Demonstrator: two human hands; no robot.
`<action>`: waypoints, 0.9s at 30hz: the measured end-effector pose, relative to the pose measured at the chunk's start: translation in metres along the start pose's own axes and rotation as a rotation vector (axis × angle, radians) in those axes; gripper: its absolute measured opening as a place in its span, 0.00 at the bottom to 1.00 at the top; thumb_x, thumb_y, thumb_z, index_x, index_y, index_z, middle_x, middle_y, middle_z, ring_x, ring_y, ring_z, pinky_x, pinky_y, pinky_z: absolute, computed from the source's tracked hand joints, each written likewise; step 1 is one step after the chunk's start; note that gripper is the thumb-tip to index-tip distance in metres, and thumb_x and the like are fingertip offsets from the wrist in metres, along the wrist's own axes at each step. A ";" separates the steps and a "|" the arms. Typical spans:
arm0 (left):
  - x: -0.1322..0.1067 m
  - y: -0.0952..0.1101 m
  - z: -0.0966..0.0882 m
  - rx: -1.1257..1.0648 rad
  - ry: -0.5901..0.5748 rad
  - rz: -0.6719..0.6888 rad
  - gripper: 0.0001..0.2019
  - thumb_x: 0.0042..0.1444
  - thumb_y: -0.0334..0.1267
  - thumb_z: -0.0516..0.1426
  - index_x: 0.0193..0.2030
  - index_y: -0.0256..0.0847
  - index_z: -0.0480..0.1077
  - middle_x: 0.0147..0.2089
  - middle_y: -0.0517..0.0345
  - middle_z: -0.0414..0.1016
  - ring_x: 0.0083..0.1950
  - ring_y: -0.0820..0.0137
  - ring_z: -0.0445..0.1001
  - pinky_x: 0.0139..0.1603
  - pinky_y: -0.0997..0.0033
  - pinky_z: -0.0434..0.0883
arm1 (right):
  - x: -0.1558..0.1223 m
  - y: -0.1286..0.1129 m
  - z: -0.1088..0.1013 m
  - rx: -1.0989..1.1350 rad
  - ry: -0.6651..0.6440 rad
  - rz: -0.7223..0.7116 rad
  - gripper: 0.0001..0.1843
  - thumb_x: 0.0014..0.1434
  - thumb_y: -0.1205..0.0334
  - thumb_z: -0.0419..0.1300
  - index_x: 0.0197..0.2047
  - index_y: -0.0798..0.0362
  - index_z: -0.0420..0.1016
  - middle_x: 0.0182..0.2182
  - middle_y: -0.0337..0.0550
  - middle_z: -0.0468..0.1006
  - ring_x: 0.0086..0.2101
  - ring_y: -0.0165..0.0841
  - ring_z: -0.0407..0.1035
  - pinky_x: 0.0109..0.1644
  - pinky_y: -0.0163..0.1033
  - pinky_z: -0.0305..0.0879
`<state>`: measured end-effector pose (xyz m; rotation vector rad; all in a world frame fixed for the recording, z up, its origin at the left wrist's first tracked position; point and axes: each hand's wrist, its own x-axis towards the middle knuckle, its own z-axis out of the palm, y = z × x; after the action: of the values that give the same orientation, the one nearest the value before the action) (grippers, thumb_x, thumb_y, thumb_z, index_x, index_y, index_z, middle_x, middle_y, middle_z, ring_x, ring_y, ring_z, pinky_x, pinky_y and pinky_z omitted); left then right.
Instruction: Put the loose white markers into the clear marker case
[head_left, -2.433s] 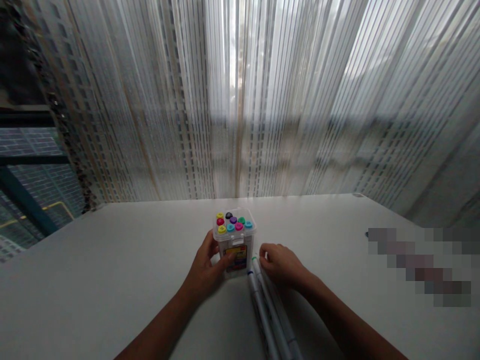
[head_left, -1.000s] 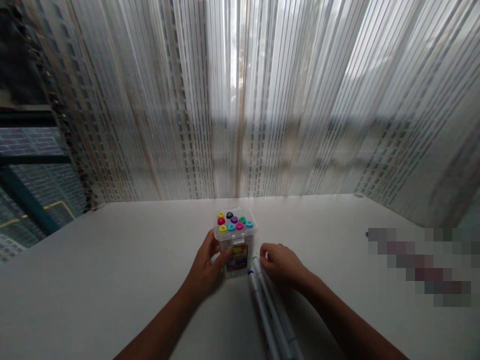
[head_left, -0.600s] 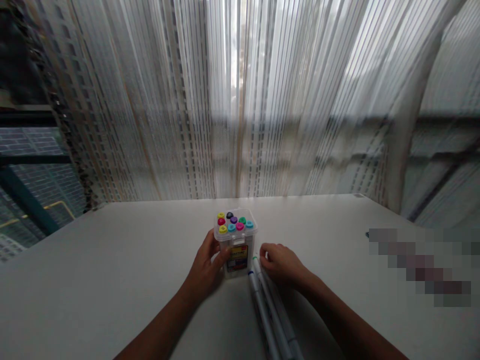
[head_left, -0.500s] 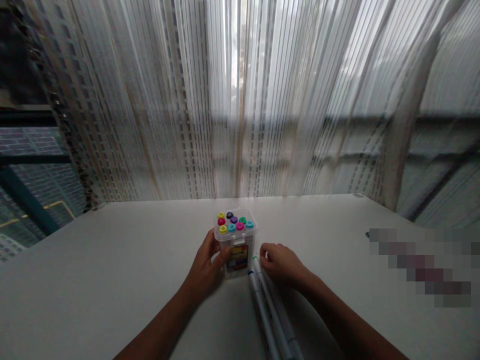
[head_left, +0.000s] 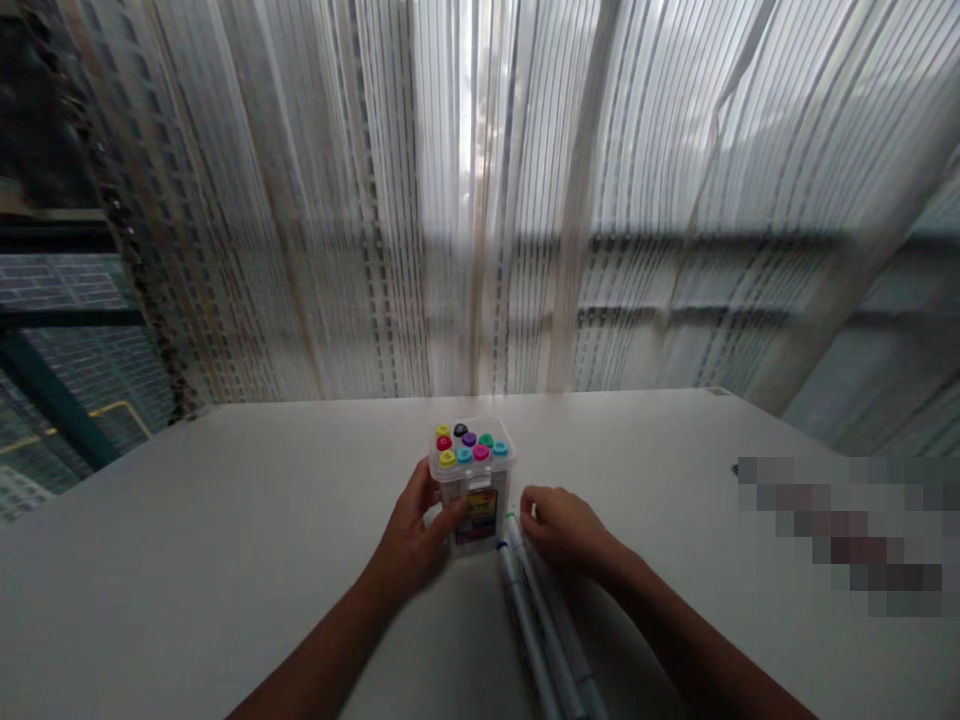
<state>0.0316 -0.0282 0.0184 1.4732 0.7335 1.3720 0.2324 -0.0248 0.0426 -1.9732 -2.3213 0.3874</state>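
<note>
A clear plastic marker box (head_left: 472, 478) stands upright on the white table (head_left: 225, 520), with several coloured marker caps showing at its top. My left hand (head_left: 415, 532) is wrapped around the box's left and front side, thumb on the label. My right hand (head_left: 564, 528) rests on the table just right of the box, fingers curled over the tips of a few grey markers (head_left: 536, 620) that lie side by side and run toward me. Whether those fingers grip a marker is hidden.
A sheer striped curtain (head_left: 525, 200) hangs along the table's far edge, in front of a window. A blurred patch (head_left: 840, 530) covers something at the table's right side. A small dark object (head_left: 735, 469) lies next to it.
My hands, the box and the markers have stayed where they were. The curtain on the right has billowed and shifted, showing more of the window rail behind it.
</note>
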 end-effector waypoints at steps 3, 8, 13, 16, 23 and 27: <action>0.000 -0.001 0.000 -0.002 -0.005 -0.011 0.24 0.55 0.50 0.65 0.54 0.39 0.69 0.56 0.46 0.78 0.56 0.56 0.76 0.59 0.58 0.70 | 0.000 0.001 -0.001 0.008 -0.006 0.001 0.12 0.64 0.67 0.53 0.43 0.55 0.78 0.40 0.49 0.82 0.40 0.38 0.73 0.36 0.38 0.51; 0.000 -0.001 -0.001 -0.002 -0.011 -0.018 0.25 0.55 0.50 0.65 0.54 0.39 0.69 0.56 0.46 0.77 0.56 0.56 0.75 0.59 0.57 0.70 | 0.000 0.001 -0.002 0.012 -0.012 0.000 0.12 0.64 0.67 0.53 0.43 0.55 0.78 0.39 0.49 0.82 0.39 0.38 0.73 0.36 0.38 0.51; -0.001 -0.002 -0.001 0.016 -0.011 -0.026 0.26 0.54 0.50 0.65 0.55 0.40 0.68 0.56 0.45 0.77 0.57 0.55 0.74 0.60 0.55 0.69 | 0.001 0.001 -0.002 0.010 -0.011 -0.001 0.12 0.64 0.67 0.53 0.43 0.55 0.78 0.39 0.48 0.82 0.39 0.37 0.72 0.36 0.38 0.52; 0.000 -0.002 -0.002 0.043 -0.003 -0.018 0.27 0.53 0.49 0.66 0.55 0.40 0.68 0.55 0.45 0.77 0.57 0.54 0.74 0.59 0.55 0.69 | 0.001 0.001 -0.001 0.008 -0.006 0.001 0.12 0.64 0.67 0.53 0.43 0.55 0.78 0.39 0.48 0.81 0.39 0.37 0.72 0.36 0.38 0.51; 0.000 0.000 -0.001 0.081 0.018 -0.023 0.28 0.51 0.48 0.67 0.55 0.40 0.67 0.54 0.46 0.78 0.55 0.56 0.76 0.57 0.56 0.70 | 0.003 0.002 0.001 0.010 0.000 -0.011 0.11 0.64 0.66 0.54 0.42 0.55 0.78 0.39 0.48 0.82 0.39 0.37 0.72 0.36 0.38 0.51; 0.000 -0.003 -0.001 0.061 0.010 0.000 0.26 0.53 0.50 0.66 0.55 0.41 0.69 0.55 0.47 0.78 0.56 0.57 0.75 0.59 0.57 0.69 | 0.002 0.002 0.001 0.008 -0.007 0.001 0.11 0.64 0.67 0.53 0.42 0.55 0.78 0.39 0.48 0.82 0.39 0.37 0.72 0.36 0.37 0.51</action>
<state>0.0309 -0.0272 0.0159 1.5149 0.7870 1.3687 0.2335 -0.0227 0.0414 -1.9733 -2.3193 0.4032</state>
